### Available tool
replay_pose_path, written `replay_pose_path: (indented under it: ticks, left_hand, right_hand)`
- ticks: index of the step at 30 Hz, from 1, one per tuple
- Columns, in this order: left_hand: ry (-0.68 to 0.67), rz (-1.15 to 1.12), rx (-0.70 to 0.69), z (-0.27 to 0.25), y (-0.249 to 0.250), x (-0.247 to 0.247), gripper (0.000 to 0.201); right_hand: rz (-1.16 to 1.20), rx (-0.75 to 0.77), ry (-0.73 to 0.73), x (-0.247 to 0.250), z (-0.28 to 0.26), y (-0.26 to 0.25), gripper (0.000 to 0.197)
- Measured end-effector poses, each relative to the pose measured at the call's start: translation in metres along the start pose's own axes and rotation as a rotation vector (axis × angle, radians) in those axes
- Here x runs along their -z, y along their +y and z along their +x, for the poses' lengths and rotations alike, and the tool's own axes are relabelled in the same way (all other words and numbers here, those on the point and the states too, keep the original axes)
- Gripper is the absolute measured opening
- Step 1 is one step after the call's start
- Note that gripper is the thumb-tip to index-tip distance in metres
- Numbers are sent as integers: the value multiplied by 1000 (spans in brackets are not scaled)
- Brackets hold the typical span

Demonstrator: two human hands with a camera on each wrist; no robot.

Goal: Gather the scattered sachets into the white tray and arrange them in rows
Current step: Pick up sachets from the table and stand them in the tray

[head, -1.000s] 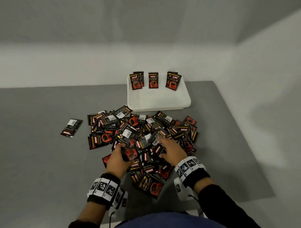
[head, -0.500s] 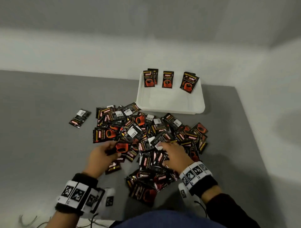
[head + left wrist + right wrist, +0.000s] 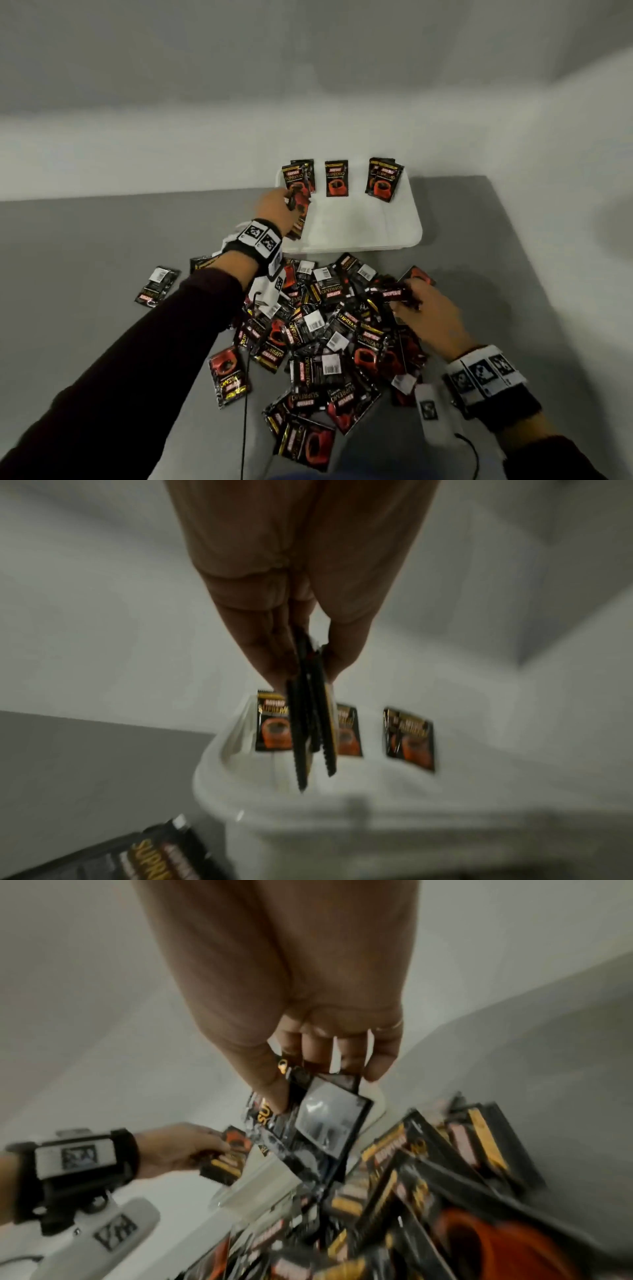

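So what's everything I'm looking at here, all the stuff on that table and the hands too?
white tray: one, white, far side of the table
standing sachets: three small groups, black and red, along the tray's far wall
sachet pile: dozens, black and red, heaped in front of the tray
stray sachet: one, black, left of the pile
table: one, grey
left hand: holds a few sachets over the tray's left end
right hand: pinches sachets above the pile

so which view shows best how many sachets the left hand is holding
The left wrist view: the held sachets hang edge-on from the left hand, showing at least two. The head view blurs them into one bundle; the right wrist view shows them small and far.
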State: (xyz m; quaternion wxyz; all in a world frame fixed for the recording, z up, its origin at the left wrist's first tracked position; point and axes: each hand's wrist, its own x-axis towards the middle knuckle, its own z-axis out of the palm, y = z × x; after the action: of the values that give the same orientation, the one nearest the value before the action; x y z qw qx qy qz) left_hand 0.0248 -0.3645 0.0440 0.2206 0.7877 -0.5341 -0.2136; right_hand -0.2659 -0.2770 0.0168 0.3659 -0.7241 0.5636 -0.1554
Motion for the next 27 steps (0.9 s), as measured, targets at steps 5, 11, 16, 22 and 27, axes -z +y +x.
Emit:
replay_pose_path:
  ticks: [5, 11, 16, 22, 27]
  left_hand:
    - [-71, 326, -2, 22, -20, -38, 36]
    - [-45, 554, -53, 19, -35, -41, 44]
    - [0, 239, -66, -13, -47, -7, 52]
    - [-118, 102, -149, -92, -94, 13, 16]
    - [-211, 90, -69, -132, -135, 8, 9]
  right_hand:
    - [12, -11, 158, 26, 49, -29, 22]
    - [83, 15, 136, 9, 123, -86, 39]
    - [-112, -34, 30, -32, 174, -121, 44]
    - [-346, -93, -64, -77, 205, -120, 43]
    - [-332, -123, -134, -91, 215, -123, 60]
